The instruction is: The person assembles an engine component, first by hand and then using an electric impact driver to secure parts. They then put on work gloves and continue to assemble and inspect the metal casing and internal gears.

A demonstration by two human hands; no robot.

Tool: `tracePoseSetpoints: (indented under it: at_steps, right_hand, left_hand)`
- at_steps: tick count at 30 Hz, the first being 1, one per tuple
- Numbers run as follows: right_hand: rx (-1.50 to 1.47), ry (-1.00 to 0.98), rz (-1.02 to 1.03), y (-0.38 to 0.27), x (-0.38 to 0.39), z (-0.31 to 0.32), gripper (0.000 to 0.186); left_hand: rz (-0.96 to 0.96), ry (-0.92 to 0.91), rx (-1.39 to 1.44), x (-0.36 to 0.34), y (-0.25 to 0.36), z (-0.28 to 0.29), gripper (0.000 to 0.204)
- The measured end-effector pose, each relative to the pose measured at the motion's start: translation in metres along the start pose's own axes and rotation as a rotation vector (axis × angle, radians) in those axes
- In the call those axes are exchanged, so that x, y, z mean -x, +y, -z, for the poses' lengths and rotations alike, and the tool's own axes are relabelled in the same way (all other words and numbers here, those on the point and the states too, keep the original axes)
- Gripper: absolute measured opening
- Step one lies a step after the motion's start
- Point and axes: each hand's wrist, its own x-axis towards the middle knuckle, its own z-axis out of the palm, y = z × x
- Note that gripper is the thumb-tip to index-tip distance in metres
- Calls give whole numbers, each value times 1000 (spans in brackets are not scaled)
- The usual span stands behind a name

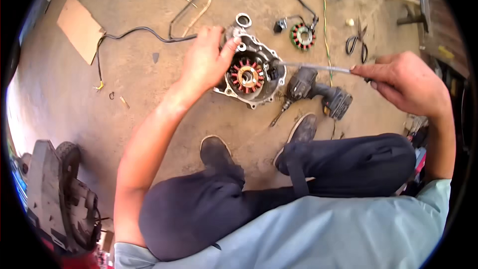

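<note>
My left hand (209, 57) grips the upper-left rim of an open cast-metal housing (274, 82), which holds a ring-shaped coil assembly with red windings (247, 75). My right hand (401, 84) is closed on the handle end of a long, thin metal tool (328, 67), perhaps a screwdriver, whose far end reaches into the housing's right side; the handle is mostly hidden. Below that tool lies a black cordless drill (313, 92) with a bit pointing down-left. A loose metal ring (243, 20) sits just above the housing.
A second stator (302, 37) with wiring and scissors (357, 45) lie upper right on the floor. Cardboard (79, 27) and cables (149, 32) lie left. A wheeled machine (59, 189) stands lower left, a wooden stool (413, 7) upper right. My feet (215, 152) are below the housing.
</note>
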Motion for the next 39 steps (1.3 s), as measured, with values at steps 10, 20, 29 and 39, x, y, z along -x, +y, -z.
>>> tracePoseSetpoints:
  at_steps: [10, 20, 29, 39]
  right_hand:
    - [254, -437, -62, -59, -68, 44, 39]
    - [251, -671, -132, -71, -126, 59, 40]
    - [198, -592, -131, -60, -99, 35, 41]
    - [157, -266, -315, -75, -9, -45, 50]
  left_hand:
    - [-328, 210, -193, -47, -8, -12, 43]
    - [-159, -282, -58, -107, -14, -52, 58]
    - [-59, -170, 197, -81, -5, -43, 49]
    - [-76, -93, 186, -78, 1, -54, 44]
